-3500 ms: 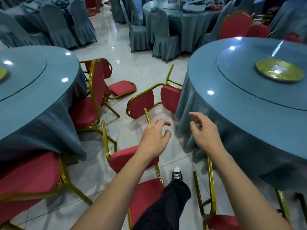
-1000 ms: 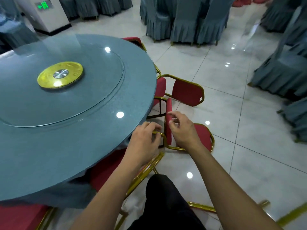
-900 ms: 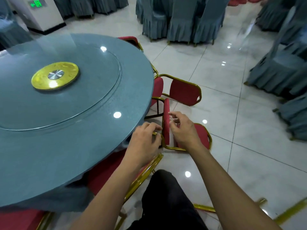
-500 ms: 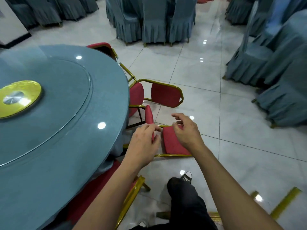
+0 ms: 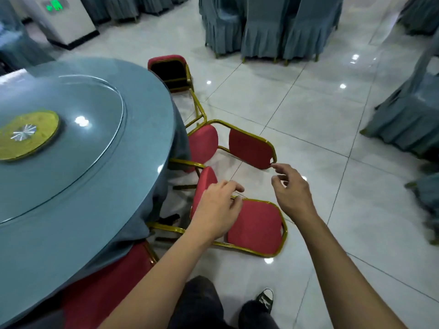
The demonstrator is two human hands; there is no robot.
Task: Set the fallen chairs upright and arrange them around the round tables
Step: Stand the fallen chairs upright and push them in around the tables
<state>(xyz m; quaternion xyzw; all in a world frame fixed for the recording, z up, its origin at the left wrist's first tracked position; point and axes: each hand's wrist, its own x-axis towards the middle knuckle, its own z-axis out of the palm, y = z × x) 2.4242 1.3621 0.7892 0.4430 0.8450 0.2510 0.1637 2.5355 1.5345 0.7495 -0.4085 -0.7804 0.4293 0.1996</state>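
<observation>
A round table point(image 5: 78, 210) with a blue cloth and a glass turntable fills the left. Three red chairs with gold frames lie fallen along its right edge. The nearest chair point(image 5: 256, 226) has its backrest flat on the floor and its seat on edge. My left hand point(image 5: 218, 207) hovers over its frame, fingers loosely apart and holding nothing. My right hand point(image 5: 292, 188) is open, its fingertips just short of the backrest corner of the second fallen chair point(image 5: 249, 148). A third chair point(image 5: 169, 70) lies overturned farther back, underside showing.
Another red chair's seat point(image 5: 107, 281) sits under the table edge at the bottom left. Chairs with blue-grey covers point(image 5: 261, 27) stand at the back and along the right point(image 5: 403, 115). A white cabinet point(image 5: 66, 20) stands at the far left. My legs and shoe point(image 5: 264, 300) are below.
Both hands pinched the nearest fallen chair's frame before; now they are off it. My right hand has moved right toward the second chair's backrest. The view has tilted up slightly.
</observation>
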